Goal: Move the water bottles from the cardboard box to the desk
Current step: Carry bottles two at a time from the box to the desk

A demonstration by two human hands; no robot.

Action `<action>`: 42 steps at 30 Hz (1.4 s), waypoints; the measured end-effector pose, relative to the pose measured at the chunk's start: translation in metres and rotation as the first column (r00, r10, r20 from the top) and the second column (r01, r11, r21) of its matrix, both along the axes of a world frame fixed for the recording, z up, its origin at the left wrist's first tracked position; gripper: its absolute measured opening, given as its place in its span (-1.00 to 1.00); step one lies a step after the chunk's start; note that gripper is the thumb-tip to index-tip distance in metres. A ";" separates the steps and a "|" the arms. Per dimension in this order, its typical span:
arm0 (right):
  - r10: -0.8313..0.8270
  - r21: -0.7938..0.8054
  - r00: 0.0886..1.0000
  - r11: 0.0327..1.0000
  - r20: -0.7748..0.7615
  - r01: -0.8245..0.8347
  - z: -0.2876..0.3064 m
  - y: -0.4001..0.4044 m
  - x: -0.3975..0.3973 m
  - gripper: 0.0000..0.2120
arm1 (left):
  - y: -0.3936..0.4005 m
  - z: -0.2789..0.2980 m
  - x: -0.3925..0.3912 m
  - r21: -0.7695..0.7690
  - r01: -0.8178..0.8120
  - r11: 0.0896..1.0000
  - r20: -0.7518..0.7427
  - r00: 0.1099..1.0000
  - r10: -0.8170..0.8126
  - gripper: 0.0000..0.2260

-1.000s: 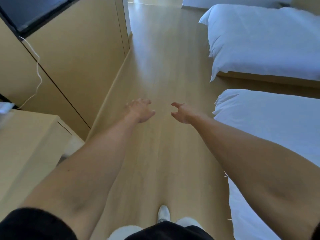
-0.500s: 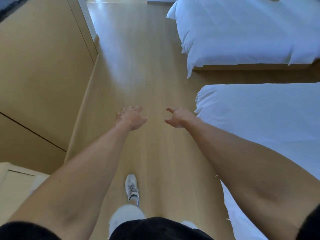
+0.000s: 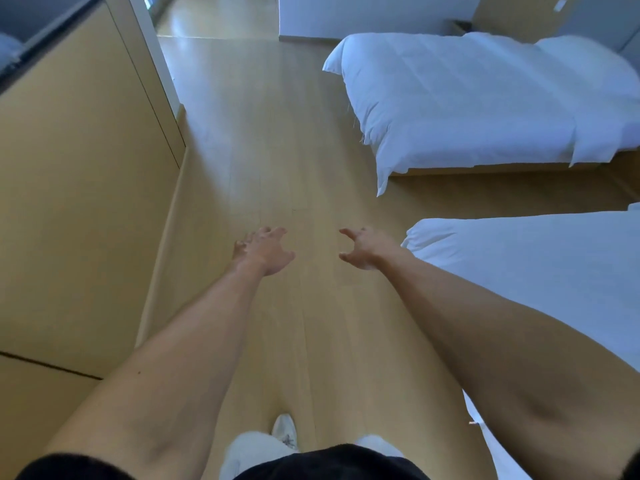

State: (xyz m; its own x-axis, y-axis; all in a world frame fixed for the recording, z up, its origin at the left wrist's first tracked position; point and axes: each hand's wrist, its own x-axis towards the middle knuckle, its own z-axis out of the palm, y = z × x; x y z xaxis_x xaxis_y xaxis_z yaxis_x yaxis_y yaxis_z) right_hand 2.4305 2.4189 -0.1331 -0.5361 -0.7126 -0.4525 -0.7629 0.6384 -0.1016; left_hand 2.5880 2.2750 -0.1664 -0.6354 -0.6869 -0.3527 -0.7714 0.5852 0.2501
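Currently, the left hand (image 3: 265,250) and right hand (image 3: 363,247) extend over the floor (image 3: 277,133), both released and empty. Step: transit. No bottles, box or desk visible; locate the box next.

A pale wood floor (image 3: 263,140) carries two white beds (image 3: 478,98), and what looks like a shoe (image 3: 284,429).

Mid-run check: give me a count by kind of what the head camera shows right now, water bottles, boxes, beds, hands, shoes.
Water bottles: 0
Cardboard boxes: 0
Beds: 2, far bed and near bed
Hands: 2, left hand and right hand, both empty with fingers spread
Shoes: 1, white shoe
Total: 5
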 end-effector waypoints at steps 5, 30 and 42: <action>-0.013 0.003 1.000 1.000 -0.028 0.013 0.002 -0.052 -0.025 -0.39 | -0.060 -0.001 -0.023 0.005 0.021 1.000 0.027 0.999 -0.021 -0.42; 0.048 0.037 0.996 0.998 0.080 -0.051 -0.027 -0.346 -0.330 -0.39 | -0.336 -0.004 -0.319 0.008 -0.044 0.999 0.047 0.998 0.044 -0.42; 0.059 0.028 0.998 0.998 0.035 -0.060 -0.029 -0.503 -0.434 -0.41 | -0.489 -0.012 -0.416 0.016 -0.075 0.997 0.039 0.996 0.074 -0.44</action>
State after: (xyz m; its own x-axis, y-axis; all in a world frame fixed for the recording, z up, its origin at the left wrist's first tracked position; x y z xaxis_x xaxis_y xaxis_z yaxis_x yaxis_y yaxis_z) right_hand 1.9963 1.9162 -0.1625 -0.4770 -0.7291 -0.4908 -0.7962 0.5949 -0.1099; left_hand 2.1717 1.7862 -0.1782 -0.5686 -0.7255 -0.3879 -0.8218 0.5215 0.2293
